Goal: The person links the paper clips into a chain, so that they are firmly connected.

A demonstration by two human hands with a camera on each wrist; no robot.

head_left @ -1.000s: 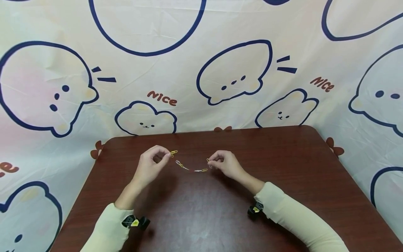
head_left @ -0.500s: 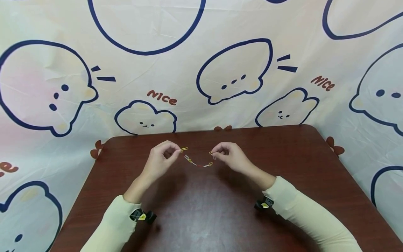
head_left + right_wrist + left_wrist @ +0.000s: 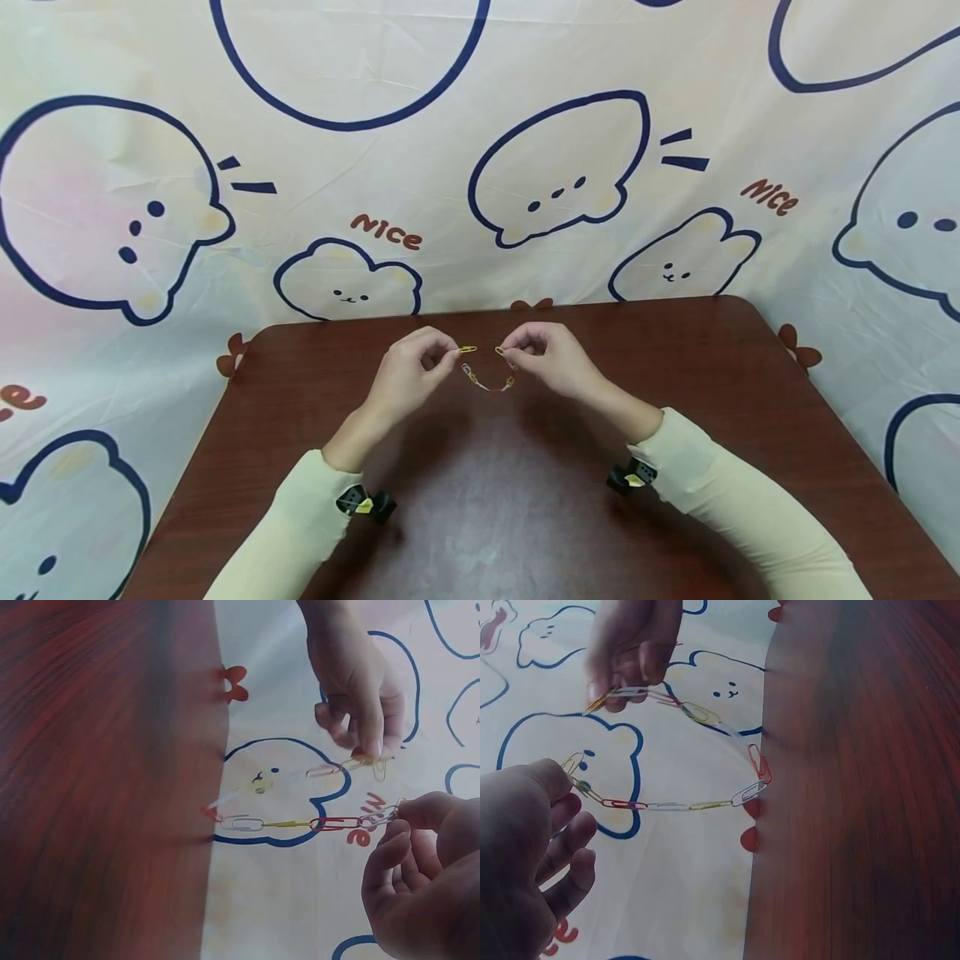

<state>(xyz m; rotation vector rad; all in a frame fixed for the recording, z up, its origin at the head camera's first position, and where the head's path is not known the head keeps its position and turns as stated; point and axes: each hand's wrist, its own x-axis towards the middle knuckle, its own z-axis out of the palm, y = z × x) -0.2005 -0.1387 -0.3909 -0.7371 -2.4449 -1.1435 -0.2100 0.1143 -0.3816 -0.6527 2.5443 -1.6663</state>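
A chain of linked yellow, white and red paper clips (image 3: 624, 803) hangs in a U between my two hands. My left hand (image 3: 411, 371) pinches a yellow paper clip (image 3: 468, 349) at one end, thumb against forefinger. At the other end, a second yellow paper clip (image 3: 598, 701) is pinched by my right hand (image 3: 557, 364). In the head view the two end clips point toward each other, a short gap apart. The chain's low middle, with a red clip (image 3: 759, 761), sags between the hands.
Below lies a dark reddish-brown table (image 3: 480, 500). A pale cloth (image 3: 450, 192) with blue-outlined cartoon figures hangs behind it and along its sides. Each sleeve cuff bears a small black wrist camera (image 3: 366, 502).
Both hands have moved up and away from the body. My left hand has gone clearly rightward, so the end clips are much closer together and the chain hangs in a narrower U.
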